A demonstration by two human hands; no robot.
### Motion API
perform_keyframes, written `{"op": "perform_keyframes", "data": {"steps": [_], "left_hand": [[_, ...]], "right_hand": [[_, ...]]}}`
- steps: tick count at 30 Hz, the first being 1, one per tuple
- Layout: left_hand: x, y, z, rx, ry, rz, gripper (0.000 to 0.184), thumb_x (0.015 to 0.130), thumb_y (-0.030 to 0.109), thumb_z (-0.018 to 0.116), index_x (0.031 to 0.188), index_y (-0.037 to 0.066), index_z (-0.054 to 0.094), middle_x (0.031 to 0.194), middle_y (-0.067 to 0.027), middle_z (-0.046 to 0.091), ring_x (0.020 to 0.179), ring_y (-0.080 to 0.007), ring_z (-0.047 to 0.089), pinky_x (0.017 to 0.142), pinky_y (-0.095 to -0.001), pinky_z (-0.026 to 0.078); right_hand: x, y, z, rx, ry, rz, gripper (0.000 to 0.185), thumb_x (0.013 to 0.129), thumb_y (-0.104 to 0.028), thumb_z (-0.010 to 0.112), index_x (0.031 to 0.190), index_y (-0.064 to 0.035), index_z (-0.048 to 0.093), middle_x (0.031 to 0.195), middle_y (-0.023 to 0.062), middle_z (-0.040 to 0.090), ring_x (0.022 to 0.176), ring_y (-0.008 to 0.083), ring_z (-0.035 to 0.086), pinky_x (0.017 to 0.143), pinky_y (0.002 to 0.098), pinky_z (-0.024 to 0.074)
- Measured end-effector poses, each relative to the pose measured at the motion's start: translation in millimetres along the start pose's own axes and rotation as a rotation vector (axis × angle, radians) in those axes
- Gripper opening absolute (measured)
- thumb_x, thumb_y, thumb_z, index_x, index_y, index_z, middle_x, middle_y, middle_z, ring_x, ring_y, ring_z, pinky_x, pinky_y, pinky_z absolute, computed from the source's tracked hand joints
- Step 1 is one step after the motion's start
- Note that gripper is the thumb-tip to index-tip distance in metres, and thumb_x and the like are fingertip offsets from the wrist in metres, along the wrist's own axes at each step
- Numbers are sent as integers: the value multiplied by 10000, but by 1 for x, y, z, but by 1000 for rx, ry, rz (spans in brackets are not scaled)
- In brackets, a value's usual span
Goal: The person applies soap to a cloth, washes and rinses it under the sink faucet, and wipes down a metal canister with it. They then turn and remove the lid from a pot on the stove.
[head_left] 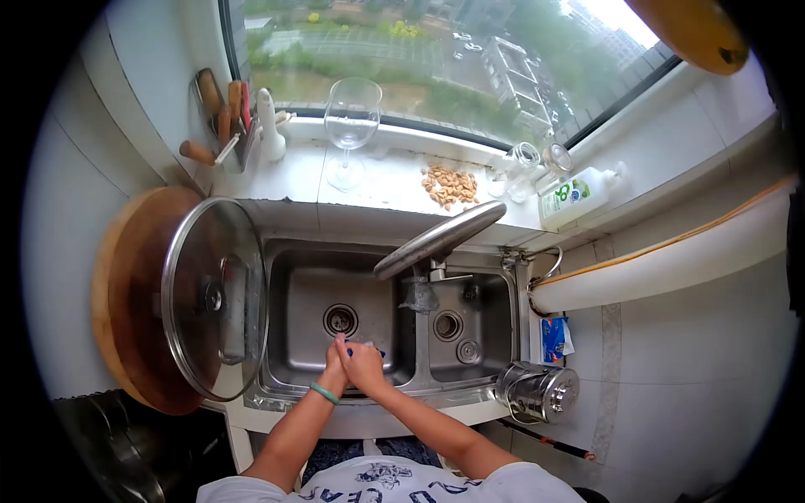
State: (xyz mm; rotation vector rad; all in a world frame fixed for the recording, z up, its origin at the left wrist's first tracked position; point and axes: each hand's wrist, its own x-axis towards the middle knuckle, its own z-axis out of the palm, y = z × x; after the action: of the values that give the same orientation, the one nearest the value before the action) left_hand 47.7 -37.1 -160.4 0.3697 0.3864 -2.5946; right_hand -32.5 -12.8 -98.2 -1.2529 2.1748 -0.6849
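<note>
Pressing left hand (pixel 333 362) and right hand (pixel 366 369) together over the left basin (pixel 293 289) of the sink, near its front edge, just short of the drain (pixel 340 320). Clutching a small blue thing (pixel 382 353) there, right fingers curled around it, mostly hidden, so can't make out much. Can't tell about any hold on it from the left, honestly. Wearing a green bangle (pixel 324 393) on the left wrist. Got a faucet (pixel 440 239) up to the right, plus a glass lid (pixel 212 296) in front of a round wooden board (pixel 126 310) over on the left.
</note>
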Motion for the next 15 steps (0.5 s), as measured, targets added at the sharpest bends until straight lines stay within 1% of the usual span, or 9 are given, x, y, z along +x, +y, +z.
{"op": "perform_keyframes", "data": {"steps": [1, 3, 5, 8, 9, 10, 11, 13, 15], "left_hand": [[15, -6, -32, 306, 439, 145, 416, 895, 405, 338, 810, 42, 522, 895, -158, 584, 832, -316, 573, 748, -453, 464], [17, -34, 17, 606, 692, 311, 367, 905, 391, 370, 795, 79, 530, 873, -107, 578, 803, -238, 573, 692, -372, 481], [23, -21, 34, 600, 715, 298, 314, 909, 366, 408, 766, 112, 524, 793, -54, 560, 719, -173, 556, 622, -327, 474], [20, 2, -12, 377, 436, 206, 308, 898, 377, 446, 737, 125, 522, 704, -33, 551, 641, -171, 541, 608, -348, 464], [20, -8, 34, 413, 622, 256, 301, 888, 382, 466, 785, 115, 557, 733, -34, 580, 690, -181, 572, 645, -343, 484], [10, -8, 54, 258, 544, 93, 324, 879, 383, 485, 865, 75, 584, 795, -62, 616, 740, -199, 606, 686, -335, 504], [2, 4, 33, 263, 389, -32, 366, 877, 377, 489, 909, 24, 579, 859, -104, 632, 762, -231, 623, 709, -348, 516], [-6, 3, 65, 235, 409, 121, 383, 880, 370, 483, 929, 0, 568, 904, -125, 634, 782, -248, 629, 754, -361, 515], [-12, 12, 65, 210, 403, 215, 348, 885, 342, 485, 940, 7, 564, 898, -125, 631, 798, -235, 629, 772, -353, 511]], "right_hand": [[1, -4, -5, 16, 10, 4, 425, 843, -425, 475, 752, -59, 672, 710, 226, 600, 687, 417, 581, 657, 481, 463], [23, -1, -20, 49, 15, 225, 430, 855, -413, 459, 725, -61, 669, 697, 230, 595, 671, 413, 579, 635, 481, 460], [18, -12, -25, 102, 63, 123, 435, 867, -399, 442, 720, -51, 658, 686, 235, 586, 657, 422, 567, 604, 481, 449], [9, -21, -18, 11, 76, 21, 474, 878, -399, 427, 700, -3, 617, 695, 247, 577, 663, 440, 550, 589, 483, 435], [18, -18, -19, 82, 149, 57, 488, 881, -397, 431, 677, 11, 603, 707, 257, 571, 662, 449, 532, 573, 474, 430], [29, 1, -16, 177, 134, 104, 511, 876, -418, 448, 665, 28, 582, 645, 262, 547, 602, 401, 557, 569, 450, 427], [43, 22, -14, 318, -27, 292, 577, 867, -497, 451, 633, 18, 566, 595, 191, 567, 573, 276, 568, 565, 408, 427], [51, 55, -13, 732, -123, 570, 592, 846, -569, 442, 679, -17, 578, 648, 90, 591, 601, 157, 546, 566, 338, 444], [45, 56, -35, 1156, -328, 665, 517, 836, -578, 441, 761, -82, 568, 698, 8, 570, 628, 119, 556, 572, 274, 455]]}}
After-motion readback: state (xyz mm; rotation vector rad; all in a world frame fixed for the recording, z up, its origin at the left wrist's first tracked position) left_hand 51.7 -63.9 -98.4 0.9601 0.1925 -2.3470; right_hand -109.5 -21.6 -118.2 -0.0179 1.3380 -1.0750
